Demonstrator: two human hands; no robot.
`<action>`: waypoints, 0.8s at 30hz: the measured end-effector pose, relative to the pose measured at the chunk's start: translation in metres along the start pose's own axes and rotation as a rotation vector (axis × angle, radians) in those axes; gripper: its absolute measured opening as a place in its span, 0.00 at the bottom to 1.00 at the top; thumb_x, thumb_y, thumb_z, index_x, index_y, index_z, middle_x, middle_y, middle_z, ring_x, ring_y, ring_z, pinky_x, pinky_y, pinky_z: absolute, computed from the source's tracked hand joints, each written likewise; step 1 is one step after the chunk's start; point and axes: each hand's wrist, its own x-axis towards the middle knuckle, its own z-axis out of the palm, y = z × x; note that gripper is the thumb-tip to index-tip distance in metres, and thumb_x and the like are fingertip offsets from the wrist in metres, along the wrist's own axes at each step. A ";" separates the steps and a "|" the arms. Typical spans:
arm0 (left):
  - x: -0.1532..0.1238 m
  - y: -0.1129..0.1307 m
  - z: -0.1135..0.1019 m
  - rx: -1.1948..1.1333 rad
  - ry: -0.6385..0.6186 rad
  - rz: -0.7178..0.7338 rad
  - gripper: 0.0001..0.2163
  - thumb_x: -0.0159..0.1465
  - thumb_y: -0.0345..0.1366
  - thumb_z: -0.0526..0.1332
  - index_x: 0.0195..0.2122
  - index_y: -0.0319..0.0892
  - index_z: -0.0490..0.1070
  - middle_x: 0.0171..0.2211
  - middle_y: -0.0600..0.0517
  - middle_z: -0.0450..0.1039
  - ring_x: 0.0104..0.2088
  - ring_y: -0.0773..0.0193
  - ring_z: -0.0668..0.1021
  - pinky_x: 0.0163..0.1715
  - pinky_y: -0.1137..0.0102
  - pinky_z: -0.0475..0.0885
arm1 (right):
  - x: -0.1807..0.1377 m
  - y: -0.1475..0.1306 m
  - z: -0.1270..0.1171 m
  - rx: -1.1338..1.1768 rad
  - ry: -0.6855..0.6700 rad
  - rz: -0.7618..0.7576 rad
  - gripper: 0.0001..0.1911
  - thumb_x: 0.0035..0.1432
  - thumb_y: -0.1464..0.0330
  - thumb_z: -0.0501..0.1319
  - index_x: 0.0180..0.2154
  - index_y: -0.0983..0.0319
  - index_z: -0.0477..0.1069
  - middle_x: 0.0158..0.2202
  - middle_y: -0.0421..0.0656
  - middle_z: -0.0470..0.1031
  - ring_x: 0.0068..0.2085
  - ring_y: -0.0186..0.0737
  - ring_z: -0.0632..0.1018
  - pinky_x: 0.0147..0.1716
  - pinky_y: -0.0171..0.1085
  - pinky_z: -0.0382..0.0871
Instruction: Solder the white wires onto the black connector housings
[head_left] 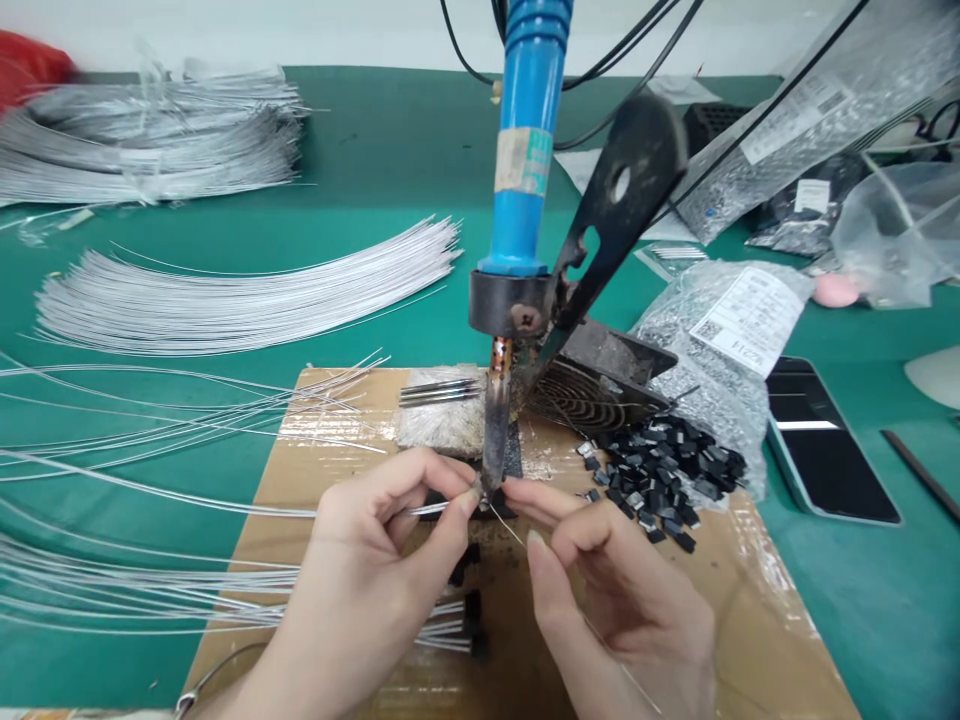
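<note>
A green table mat (375, 150) fills the view from a head-worn camera looking down. On it, nearest the person, lies a brown cardboard sheet covered in clear tape (750, 600). To the left, a wide fan of thin silver-white wires (247, 290) curves across the mat, and a wrapped bundle of similar wires (150, 130) rests at the far left edge. A blue-handled soldering iron (529, 150) stands upright at the centre, tip down, clamped in a black metal stand (622, 190). To the right are a clear plastic bag of small parts with a white label (720, 330) and a dark smartphone lying flat (825, 440). The person's left hand (375, 570) and right hand (622, 590) meet over the cardboard, just below the iron's tip. Beside the right hand sits a loose pile of small black rectangular components (660, 470). The left thumb and forefinger are pressed together, pinching the end of a long silver-white wire (431, 510) right at the tip. The right thumb and forefinger are also pinched at the tip, and a fine bare wire (510, 527) runs from there down past that hand; what exactly they grip is too small to tell.
</note>
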 end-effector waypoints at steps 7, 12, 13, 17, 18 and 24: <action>-0.003 0.000 -0.002 -0.012 0.013 -0.001 0.05 0.62 0.31 0.67 0.28 0.42 0.79 0.28 0.53 0.84 0.29 0.66 0.80 0.28 0.78 0.74 | -0.001 0.000 0.001 -0.031 0.025 0.012 0.12 0.65 0.70 0.64 0.28 0.56 0.68 0.51 0.45 0.87 0.54 0.44 0.86 0.49 0.34 0.80; -0.002 0.001 -0.001 0.009 0.017 0.013 0.06 0.62 0.30 0.67 0.27 0.43 0.79 0.28 0.52 0.83 0.28 0.66 0.80 0.27 0.78 0.74 | 0.000 0.000 0.001 -0.022 0.019 -0.007 0.12 0.65 0.69 0.64 0.28 0.57 0.68 0.50 0.46 0.87 0.52 0.46 0.87 0.45 0.34 0.81; -0.001 0.001 -0.001 0.011 0.014 0.013 0.06 0.62 0.30 0.67 0.28 0.43 0.79 0.27 0.52 0.83 0.28 0.66 0.80 0.27 0.78 0.74 | 0.000 0.000 0.001 -0.023 0.020 -0.011 0.12 0.65 0.69 0.64 0.28 0.57 0.68 0.50 0.46 0.87 0.51 0.46 0.87 0.44 0.34 0.82; -0.002 0.001 -0.002 0.005 0.007 0.020 0.06 0.62 0.31 0.67 0.28 0.43 0.79 0.27 0.52 0.83 0.28 0.66 0.80 0.27 0.78 0.73 | 0.000 0.000 0.000 -0.028 0.009 -0.015 0.12 0.64 0.69 0.65 0.28 0.57 0.67 0.49 0.47 0.87 0.50 0.48 0.88 0.38 0.34 0.82; -0.002 0.001 -0.002 0.003 0.007 0.019 0.06 0.62 0.31 0.67 0.28 0.43 0.79 0.27 0.52 0.83 0.28 0.66 0.80 0.27 0.78 0.74 | 0.000 0.000 0.000 -0.030 0.008 -0.011 0.12 0.64 0.69 0.65 0.28 0.56 0.67 0.49 0.46 0.87 0.51 0.47 0.88 0.37 0.32 0.82; -0.004 0.001 -0.002 -0.006 0.014 0.011 0.05 0.62 0.30 0.67 0.28 0.43 0.79 0.28 0.52 0.84 0.29 0.66 0.80 0.28 0.79 0.74 | -0.001 0.000 -0.002 -0.048 0.007 -0.017 0.12 0.65 0.70 0.64 0.28 0.57 0.69 0.51 0.44 0.87 0.51 0.43 0.87 0.46 0.33 0.80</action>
